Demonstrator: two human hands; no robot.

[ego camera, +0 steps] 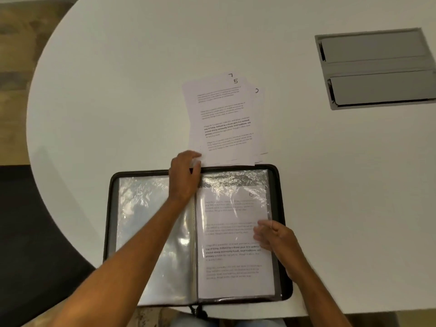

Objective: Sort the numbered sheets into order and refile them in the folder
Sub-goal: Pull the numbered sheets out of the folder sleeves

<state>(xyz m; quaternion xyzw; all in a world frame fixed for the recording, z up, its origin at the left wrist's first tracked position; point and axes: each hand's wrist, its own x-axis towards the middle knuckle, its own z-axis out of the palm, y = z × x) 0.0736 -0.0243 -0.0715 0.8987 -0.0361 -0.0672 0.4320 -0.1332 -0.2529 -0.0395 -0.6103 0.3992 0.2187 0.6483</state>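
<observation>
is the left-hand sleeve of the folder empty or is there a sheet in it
Apparently empty. The left sleeve shows only glare and clear plastic, no printed text, unlike the right sleeve, which holds a printed sheet.

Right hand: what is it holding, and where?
The right hand pinches the outer edge of the clear sleeve holding sheet 6, about halfway down.

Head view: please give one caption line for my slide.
Left hand on loose numbered sheets, right hand at sheet 6 sleeved in folder.

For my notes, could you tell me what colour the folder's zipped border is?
Black, or very dark, on the folder; head view.
</observation>
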